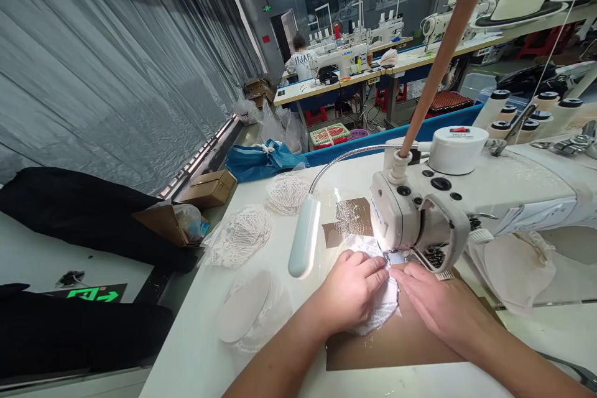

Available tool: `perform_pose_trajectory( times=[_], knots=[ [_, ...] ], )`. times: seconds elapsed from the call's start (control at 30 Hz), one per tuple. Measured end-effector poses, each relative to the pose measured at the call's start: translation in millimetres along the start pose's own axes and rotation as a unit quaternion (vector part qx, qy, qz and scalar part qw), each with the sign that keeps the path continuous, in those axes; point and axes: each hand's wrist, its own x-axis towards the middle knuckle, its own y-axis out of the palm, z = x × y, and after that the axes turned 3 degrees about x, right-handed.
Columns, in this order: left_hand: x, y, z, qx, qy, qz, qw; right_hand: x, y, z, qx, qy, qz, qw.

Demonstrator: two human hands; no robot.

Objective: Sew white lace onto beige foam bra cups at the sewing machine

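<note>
A white lace piece (pixel 380 317) lies under the head of a sewing machine (pixel 396 217), on a brown plate (pixel 405 342). My left hand (pixel 357 286) presses on the lace from above, its fingers bent and close together beside the needle area. At the piece's right edge, just in front of the presser foot, my right hand (pixel 441 298) pinches the fabric with thumb and fingertips close together. Both sets of fingertips nearly meet there. The needle itself is hidden behind the machine head and my fingers.
Lace stacks (pixel 245 230) and pale oval pads (pixel 245 311) lie left on the white table (pixel 186 348). A lamp (pixel 304 236) on a bent neck hangs near my left hand. More cup-shaped pieces (pixel 513 267) sit right; thread cones (pixel 494 109) stand behind. A person (pixel 301 59) sits farther off.
</note>
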Motion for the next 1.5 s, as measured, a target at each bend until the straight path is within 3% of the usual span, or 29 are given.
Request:
perform_pose_trajectory(
  times=[0.17, 0.47, 0.73, 0.93, 1.17, 1.5],
  knots=[
    [0, 2.4, 1, -0.012, 0.0, -0.009, 1.0, 0, -1, -1, 0.043, -0.016, -0.014, 0.999],
    [5, -0.2, 4, -0.023, -0.021, -0.059, 0.998, -7, 17, -8, 0.03, 0.011, -0.03, 0.999],
    [3, -2.7, 4, 0.003, -0.059, -0.05, 0.997, -2, 7, -7, -0.001, 0.024, -0.035, 0.999],
    [-4, -7.2, 5, -0.013, -0.018, -0.027, 0.999, -7, 17, -11, 0.031, 0.031, -0.073, 0.996],
    [-9, -5.3, 10, -0.079, -0.005, -0.057, 0.995, -6, 1, -6, 0.101, -0.013, -0.059, 0.993],
    [-8, -8.0, 11, -0.101, -0.016, -0.018, 0.995, -6, -8, -3, 0.126, -0.038, -0.048, 0.99]
  ],
)
